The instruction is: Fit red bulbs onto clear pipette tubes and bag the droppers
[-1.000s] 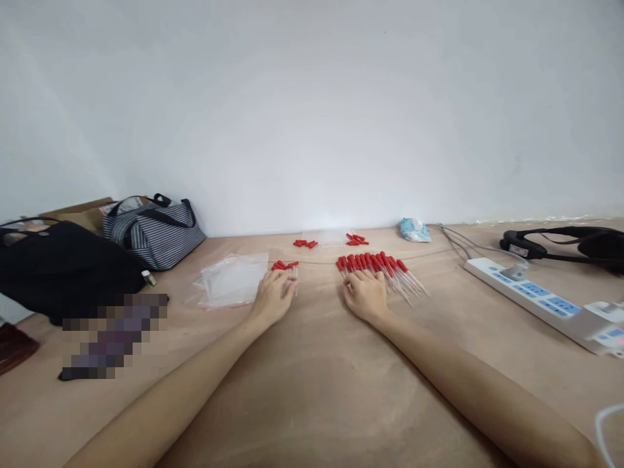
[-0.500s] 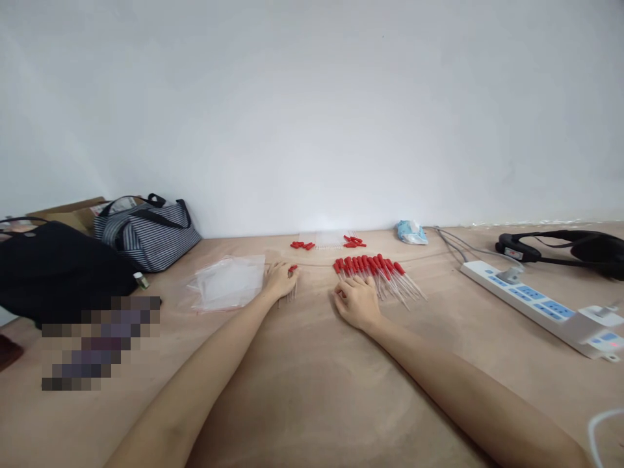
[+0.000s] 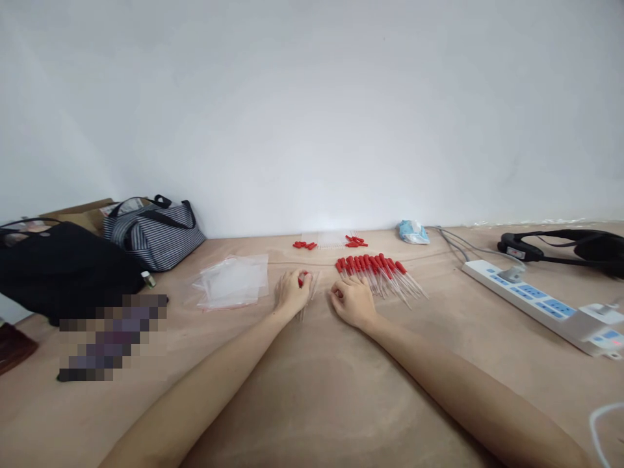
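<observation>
Droppers (image 3: 373, 263) lie in a fan on the table (image 3: 292, 403), by my right hand, with more in my left. From the left come a black bag (image 3: 73, 266), a striped bag (image 3: 163, 237) and flat plastic bags (image 3: 234, 281). Next, my left hand (image 3: 292, 298) grasps a few, a red top showing at its fingers. My right hand (image 3: 355, 300) curls at the near side of the fan; I can't tell if it grips any. Farther right sits a power strip (image 3: 529, 296).

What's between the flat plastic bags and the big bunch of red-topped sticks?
In the head view, the left hand is there, holding a few other red-topped sticks.
</observation>
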Motion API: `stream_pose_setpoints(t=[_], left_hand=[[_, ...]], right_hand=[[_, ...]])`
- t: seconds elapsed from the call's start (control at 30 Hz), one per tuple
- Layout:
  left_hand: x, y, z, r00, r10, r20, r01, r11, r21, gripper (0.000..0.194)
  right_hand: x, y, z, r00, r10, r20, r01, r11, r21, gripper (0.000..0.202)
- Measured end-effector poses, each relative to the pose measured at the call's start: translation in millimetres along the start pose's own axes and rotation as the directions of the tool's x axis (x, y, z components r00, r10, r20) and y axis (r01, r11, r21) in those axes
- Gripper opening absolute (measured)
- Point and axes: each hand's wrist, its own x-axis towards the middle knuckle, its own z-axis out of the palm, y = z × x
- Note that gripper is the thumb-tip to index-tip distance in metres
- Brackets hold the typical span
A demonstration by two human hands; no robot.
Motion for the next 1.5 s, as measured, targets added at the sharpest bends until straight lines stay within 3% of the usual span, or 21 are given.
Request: stream_pose_setpoints(t=[0.13, 0.33, 0.47, 0.6, 0.77, 0.93, 1.0, 1.03, 1.17, 1.4, 1.5], left_hand=[[13, -10, -5.9, 0.999, 0.022, 0.041, -0.019, 0.997, -0.078, 0.027], [43, -14, -9.9, 0.953, 0.151, 0.262, -0.113, 0.981, -0.155, 0.018], [51, -9, -8.4, 0.917, 0.166, 0.363, -0.121, 0.983, -0.141, 0.011], [55, -6, -2.4, 0.931, 0.145, 0.334, -0.109, 0.987, -0.122, 0.004], [52, -2, -4.7, 0.981, 0.131, 0.141, -0.108, 0.981, -0.162, 0.004], [21, -5, -26.9, 0.992, 0.128, 0.017, -0.117, 0.946, -0.301, 0.021], [1, -10, -35.0, 0.987, 0.158, 0.036, -0.132, 0.916, -0.378, 0.026], [-9, -13, -37.7, 0.975, 0.210, 0.071, -0.146, 0.849, -0.508, 0.026], [-42, -22, -38.3, 0.942, 0.283, 0.178, -0.068, 0.681, -0.729, 0.009], [-55, -19, -31.7, 0.929, 0.283, 0.237, -0.031, 0.700, -0.713, 0.019], [-55, -16, -35.2, 0.926, 0.313, 0.209, -0.097, 0.736, -0.670, 0.015]], right_hand=[[11, -14, 8, 0.993, 0.105, 0.048, -0.106, 0.994, 0.005, 0.018], [32, -28, 18, 0.943, 0.329, 0.053, -0.325, 0.943, -0.074, 0.022], [35, -25, 17, 0.929, 0.365, 0.066, -0.356, 0.928, -0.111, 0.023], [31, -23, 15, 0.933, 0.354, 0.063, -0.340, 0.926, -0.167, 0.021], [21, -22, 11, 0.958, 0.279, 0.062, -0.257, 0.937, -0.238, 0.023], [-1, -1, 3, 0.997, 0.077, 0.004, -0.076, 0.987, -0.141, 0.029], [-13, 11, -1, 0.999, -0.026, -0.020, 0.025, 0.998, -0.060, 0.033], [-19, 16, -3, 0.997, -0.075, -0.036, 0.074, 0.997, -0.022, 0.033], [-34, 23, -13, 0.976, -0.201, -0.083, 0.207, 0.975, 0.082, 0.022], [-35, 11, -19, 0.950, -0.308, -0.049, 0.311, 0.945, 0.100, 0.018], [-35, 11, -19, 0.947, -0.316, -0.058, 0.321, 0.940, 0.117, 0.019]])
